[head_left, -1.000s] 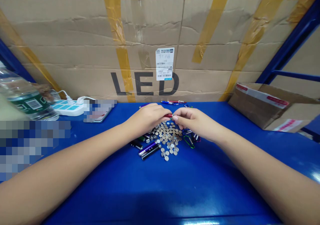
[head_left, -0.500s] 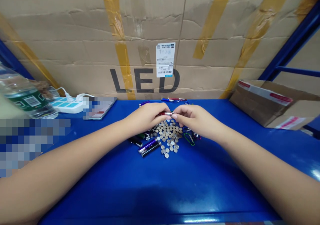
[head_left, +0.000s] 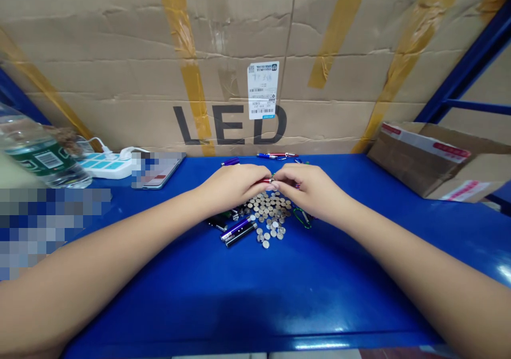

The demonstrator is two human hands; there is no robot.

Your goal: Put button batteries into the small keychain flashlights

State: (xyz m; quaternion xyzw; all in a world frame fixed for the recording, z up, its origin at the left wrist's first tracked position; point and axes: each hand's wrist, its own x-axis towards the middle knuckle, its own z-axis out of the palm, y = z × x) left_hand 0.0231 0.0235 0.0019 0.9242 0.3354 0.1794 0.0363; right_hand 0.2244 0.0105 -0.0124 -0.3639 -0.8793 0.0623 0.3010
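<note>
My left hand (head_left: 239, 186) is wrapped round a slim red metal tube (head_left: 265, 180), whose silver end points right. At that end the fingertips of my right hand (head_left: 301, 186) are pressed together; what they pinch is too small to tell. Under both hands lies a heap of small round silver button cells (head_left: 269, 207). A purple tube (head_left: 236, 229) and a black tube (head_left: 241, 235) lie side by side at the heap's lower left. A green carabiner (head_left: 302, 217) rests below my right hand, partly covered.
Blue and red pens (head_left: 275, 155) lie behind my hands on the blue table (head_left: 255, 295). A power strip (head_left: 106, 166), tablet (head_left: 163, 170) and water bottle (head_left: 43, 156) stand left. An open cardboard box (head_left: 419, 162) sits right, a large carton (head_left: 131, 92) behind.
My right hand has moved slightly left, closer to my left hand, and its fingers now cover more of the red tube's end. The view has shifted a little.
</note>
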